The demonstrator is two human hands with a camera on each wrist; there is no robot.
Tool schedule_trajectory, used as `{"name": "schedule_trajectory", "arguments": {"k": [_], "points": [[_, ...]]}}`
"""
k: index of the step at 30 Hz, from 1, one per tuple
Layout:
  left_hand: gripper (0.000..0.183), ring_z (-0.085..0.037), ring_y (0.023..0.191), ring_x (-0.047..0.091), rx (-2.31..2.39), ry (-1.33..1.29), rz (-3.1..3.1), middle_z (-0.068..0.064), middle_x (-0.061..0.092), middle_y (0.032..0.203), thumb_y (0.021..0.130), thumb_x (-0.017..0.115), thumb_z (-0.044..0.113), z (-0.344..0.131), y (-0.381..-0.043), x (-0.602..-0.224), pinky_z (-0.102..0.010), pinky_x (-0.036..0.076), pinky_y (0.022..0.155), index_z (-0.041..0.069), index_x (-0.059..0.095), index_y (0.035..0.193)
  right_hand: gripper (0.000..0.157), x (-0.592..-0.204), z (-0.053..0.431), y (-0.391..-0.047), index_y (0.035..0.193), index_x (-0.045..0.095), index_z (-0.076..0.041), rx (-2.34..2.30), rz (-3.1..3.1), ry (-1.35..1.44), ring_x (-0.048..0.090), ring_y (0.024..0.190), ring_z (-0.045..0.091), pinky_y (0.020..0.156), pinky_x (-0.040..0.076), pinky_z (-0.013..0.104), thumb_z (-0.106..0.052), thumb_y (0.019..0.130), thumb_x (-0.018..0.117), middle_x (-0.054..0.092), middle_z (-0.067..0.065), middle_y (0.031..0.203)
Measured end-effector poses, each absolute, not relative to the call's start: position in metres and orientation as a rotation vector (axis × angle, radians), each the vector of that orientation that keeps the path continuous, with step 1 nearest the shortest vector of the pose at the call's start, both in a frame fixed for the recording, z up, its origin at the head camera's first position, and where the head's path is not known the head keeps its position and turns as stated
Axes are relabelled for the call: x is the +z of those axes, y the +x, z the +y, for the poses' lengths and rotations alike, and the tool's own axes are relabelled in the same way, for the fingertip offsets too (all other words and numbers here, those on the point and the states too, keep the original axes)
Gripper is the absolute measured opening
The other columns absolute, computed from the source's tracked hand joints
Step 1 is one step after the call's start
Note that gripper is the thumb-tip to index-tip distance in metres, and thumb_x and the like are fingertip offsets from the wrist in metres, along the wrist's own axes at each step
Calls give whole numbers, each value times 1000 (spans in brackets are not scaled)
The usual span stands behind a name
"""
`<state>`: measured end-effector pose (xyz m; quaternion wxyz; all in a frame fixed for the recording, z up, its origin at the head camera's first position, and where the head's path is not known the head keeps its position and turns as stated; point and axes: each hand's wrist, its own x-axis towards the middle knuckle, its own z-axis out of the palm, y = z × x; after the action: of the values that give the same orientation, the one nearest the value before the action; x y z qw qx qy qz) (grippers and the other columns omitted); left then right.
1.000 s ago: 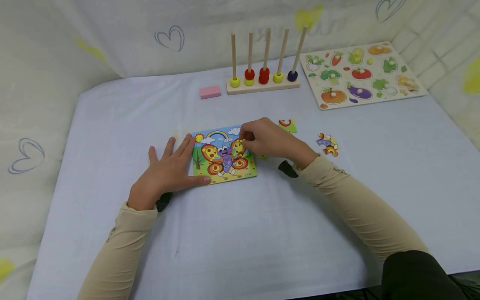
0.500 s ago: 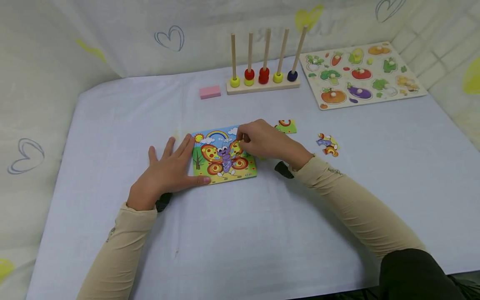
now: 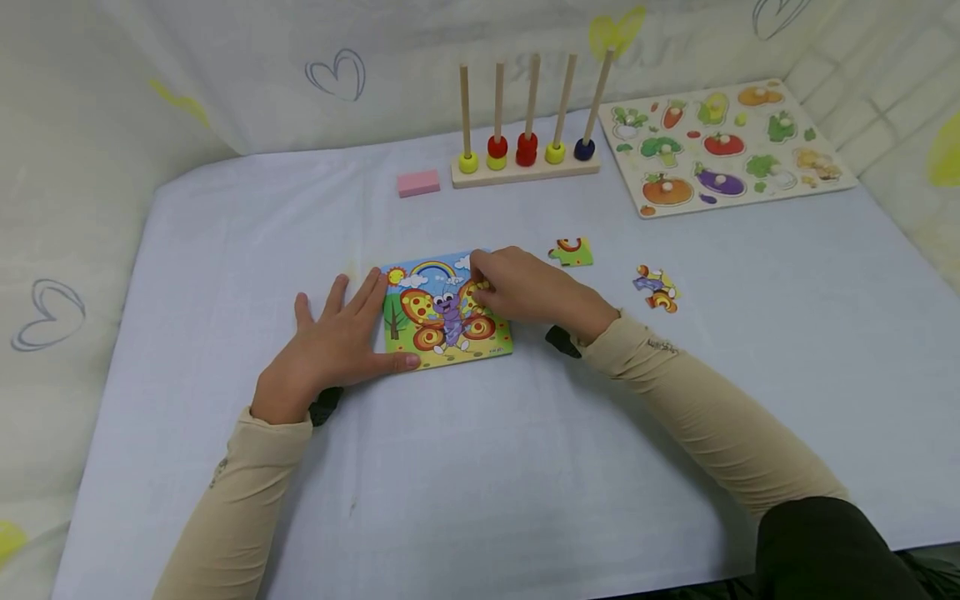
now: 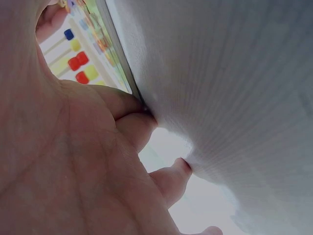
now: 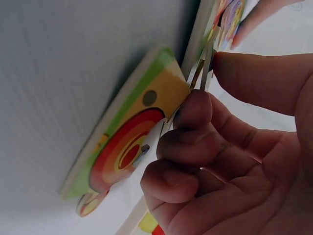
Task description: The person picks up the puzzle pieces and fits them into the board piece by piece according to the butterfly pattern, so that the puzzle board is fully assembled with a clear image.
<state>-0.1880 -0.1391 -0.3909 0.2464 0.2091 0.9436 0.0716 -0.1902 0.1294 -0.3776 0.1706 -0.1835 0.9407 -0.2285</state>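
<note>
A butterfly jigsaw puzzle (image 3: pixel 448 312) lies flat on the white-covered table. My left hand (image 3: pixel 330 346) rests with spread fingers along its left side, the thumb on its lower left corner. At the upper right of the picture, my right hand (image 3: pixel 528 287) pinches a thin puzzle piece (image 5: pixel 208 61) between thumb and forefinger, seen edge-on in the right wrist view; its print is mostly hidden. Just beyond this hand lies a loose green piece with a red arc (image 3: pixel 573 252). Farther right lie overlapping loose pieces (image 3: pixel 656 289) with purple, orange and yellow print.
Behind the puzzle stands a wooden peg counter (image 3: pixel 525 171) with coloured beads on upright rods. A pink block (image 3: pixel 418 183) lies to its left. At the back right is a vegetable knob-puzzle board (image 3: pixel 690 150). Printed cloth hangs behind the table.
My right hand has shifted slightly left over the puzzle, bringing the loose green piece behind it into fuller view. The left hand stays in place on the puzzle's edge.
</note>
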Motion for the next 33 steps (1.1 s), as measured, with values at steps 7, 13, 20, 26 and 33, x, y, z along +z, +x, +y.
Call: {"name": "schedule_trajectory", "arguments": {"k": [7,13,20,26,33], "points": [[129,-48,161,-11,194,570,2572,-7,-6,180,88,71,76,-139,-188,-391,-80,-14,114,13,-3,173,22,-378,129,-192,118,61,-1,-612,2672,-506,61,89,24,77,51,34,-18,107,70,68,11,102],[129,-48,161,-12,191,583,2571,-6,-7,180,89,71,76,-140,-188,-391,-80,-14,114,13,-4,173,22,-378,129,-193,117,61,-3,-583,2674,-489,61,88,24,76,50,34,-20,106,71,69,10,99],[128,-48,161,-10,189,583,2574,-7,-6,180,89,71,76,-140,-188,-390,-81,-13,114,12,-2,173,21,-378,129,-192,116,62,-2,-599,2687,-495,61,87,24,76,51,33,-18,105,71,69,10,99],[128,-48,161,-11,194,581,2568,-7,-6,180,89,70,76,-139,-188,-390,-80,-14,114,13,-3,173,21,-376,134,-188,117,63,-2,-690,2694,-492,61,85,23,76,51,33,-16,105,71,70,9,97],[128,-48,161,-11,196,582,2566,-7,-7,180,89,71,74,-140,-187,-389,-80,-15,114,12,-3,173,17,-369,147,-180,115,65,-4,-818,2745,-505,58,74,23,68,47,35,-17,106,70,64,7,83]]}}
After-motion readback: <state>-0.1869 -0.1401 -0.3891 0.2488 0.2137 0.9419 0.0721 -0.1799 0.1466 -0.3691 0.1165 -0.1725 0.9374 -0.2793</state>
